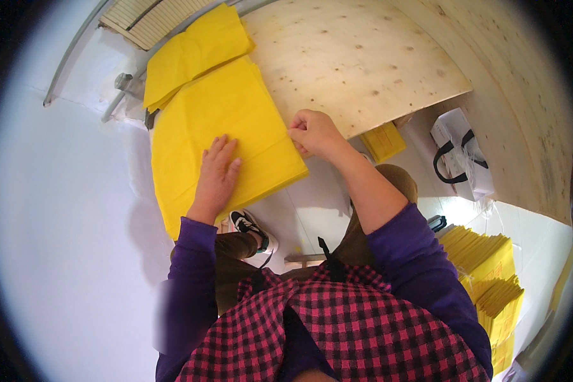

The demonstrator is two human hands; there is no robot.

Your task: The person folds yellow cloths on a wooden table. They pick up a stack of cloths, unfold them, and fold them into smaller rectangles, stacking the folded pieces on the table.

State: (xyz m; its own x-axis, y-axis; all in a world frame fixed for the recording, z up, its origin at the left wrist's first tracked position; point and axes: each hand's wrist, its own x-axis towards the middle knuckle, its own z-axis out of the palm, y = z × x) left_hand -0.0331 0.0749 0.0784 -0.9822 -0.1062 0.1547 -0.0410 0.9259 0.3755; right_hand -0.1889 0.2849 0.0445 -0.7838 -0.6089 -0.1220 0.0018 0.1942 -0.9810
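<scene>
Pressing the yellow cloth (229,124) flat with the left hand (218,178) would likely steady its edge beside the right hand (315,135). The cloth lies beneath the left hand, palm down, fingers slightly spread, gripping nothing. The right fingers curl inward at the edge; whether they pinch it, I cannot tell.

Head view: left fisheye of worn pair, wide field, corners black. Looks steeply down over checked garment (369,318) to wooden surface (356,63); left hand (216,176) and right hand (317,134) close, near centre.
</scene>
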